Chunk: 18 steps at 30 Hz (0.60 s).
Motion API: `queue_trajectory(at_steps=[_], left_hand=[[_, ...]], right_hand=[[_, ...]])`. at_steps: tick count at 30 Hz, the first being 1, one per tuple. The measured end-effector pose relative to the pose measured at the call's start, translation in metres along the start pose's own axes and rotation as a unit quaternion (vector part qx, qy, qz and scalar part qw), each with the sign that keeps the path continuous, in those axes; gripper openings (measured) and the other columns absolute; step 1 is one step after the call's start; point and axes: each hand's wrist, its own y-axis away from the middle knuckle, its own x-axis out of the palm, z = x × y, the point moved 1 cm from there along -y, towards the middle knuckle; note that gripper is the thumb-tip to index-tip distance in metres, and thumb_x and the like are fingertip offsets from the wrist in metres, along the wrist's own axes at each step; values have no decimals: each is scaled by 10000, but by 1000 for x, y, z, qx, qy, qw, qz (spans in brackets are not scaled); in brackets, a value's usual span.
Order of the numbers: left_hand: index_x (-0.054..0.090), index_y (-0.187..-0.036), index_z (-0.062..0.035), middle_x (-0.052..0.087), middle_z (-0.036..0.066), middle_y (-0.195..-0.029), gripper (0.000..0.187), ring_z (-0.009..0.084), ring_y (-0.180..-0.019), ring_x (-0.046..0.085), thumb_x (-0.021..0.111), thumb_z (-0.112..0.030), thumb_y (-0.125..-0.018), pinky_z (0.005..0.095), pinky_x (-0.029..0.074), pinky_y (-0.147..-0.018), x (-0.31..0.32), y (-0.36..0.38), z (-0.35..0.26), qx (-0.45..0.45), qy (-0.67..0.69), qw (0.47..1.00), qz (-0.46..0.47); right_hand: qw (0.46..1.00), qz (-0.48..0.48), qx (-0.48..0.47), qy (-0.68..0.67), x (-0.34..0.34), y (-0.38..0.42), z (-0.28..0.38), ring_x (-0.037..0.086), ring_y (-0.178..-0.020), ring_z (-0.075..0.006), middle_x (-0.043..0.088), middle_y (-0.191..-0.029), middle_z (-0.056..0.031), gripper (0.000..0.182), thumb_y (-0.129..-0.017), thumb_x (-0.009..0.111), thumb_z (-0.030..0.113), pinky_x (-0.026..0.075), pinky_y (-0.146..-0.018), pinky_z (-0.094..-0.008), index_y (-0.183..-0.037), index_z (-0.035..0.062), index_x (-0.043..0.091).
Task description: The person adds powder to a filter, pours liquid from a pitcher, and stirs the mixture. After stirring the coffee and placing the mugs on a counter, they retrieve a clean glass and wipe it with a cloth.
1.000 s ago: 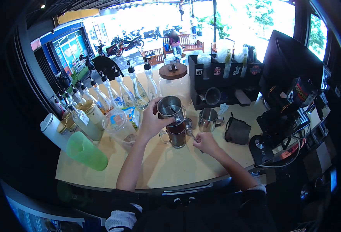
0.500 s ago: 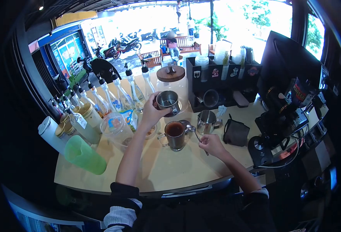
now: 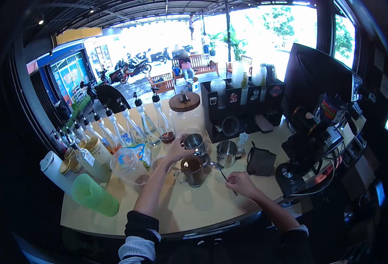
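From where I stand, the left hand (image 3: 178, 148) is wrapped round a small metal cup (image 3: 194, 143), fingers at its left side. The cup is just beyond the glass mug (image 3: 192, 172), and I can't tell whether its base rests on the counter (image 3: 196, 210) or hangs above it. The mug stands upright near the middle, its handle to the left, with brown drink close to the rim; no hand is on it.

The right hand (image 3: 241, 185) is closed round the handle of a spoon (image 3: 216, 166), whose bowl is out in the air to the right of the mug, pointing far and left.

The full mug looks like the weak spot to me. With the left forearm passing so close on its left, a sleeve or wrist catching the handle could slop the drink over. The cup is tight up against the mug's far side, so a careless tilt or knock there could spill both. If the spoon is wet, it could drip on the counter, and a wide swing of it might clink into the metal pitcher (image 3: 226, 154) just beyond. Farther left, the clear tub (image 3: 128, 162) is near enough to the forearm that an outward elbow could nudge it.
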Motion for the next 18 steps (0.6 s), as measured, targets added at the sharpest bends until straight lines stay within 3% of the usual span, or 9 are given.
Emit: queue_trajectory(at_steps=[2, 11, 13, 18], left_hand=[[434, -1263, -26, 549, 92, -1199, 783, 163, -1101, 532, 830, -179, -606, 322, 412, -963, 4, 0, 12, -36, -3, 999, 27], [454, -1245, -27, 566, 93, -1195, 745, 162, -1094, 542, 824, -148, -609, 303, 425, -944, 23, -1, 38, -51, 58, 993, 88], [444, -1249, -11, 574, 114, -1190, 756, 168, -1073, 557, 830, -167, -618, 301, 438, -928, 23, 0, 40, -37, 64, 993, 92], [413, -1283, -11, 553, 127, -1217, 742, 178, -1110, 538, 803, -124, -662, 312, 430, -953, 21, -1, 46, -40, 84, 989, 118]], right_hand=[[1000, 5, 14, -8, 0, 3, -1, 557, -461, -86, 581, -583, -45, 137, -774, 657, 73, 443, -431, -247, -802, -56, 621], [1000, -14, -1, 2, -1, 8, -12, 561, -430, -103, 575, -547, -54, 121, -773, 645, 61, 435, -412, -247, -788, -55, 614], [998, -24, -32, 47, 1, 7, -18, 604, -527, -165, 612, -632, -107, 182, -723, 660, 109, 486, -511, -292, -810, -48, 631], [998, -31, -32, 49, 3, 8, -16, 608, -560, -184, 617, -643, -123, 193, -705, 669, 117, 490, -555, -300, -809, -43, 639]])
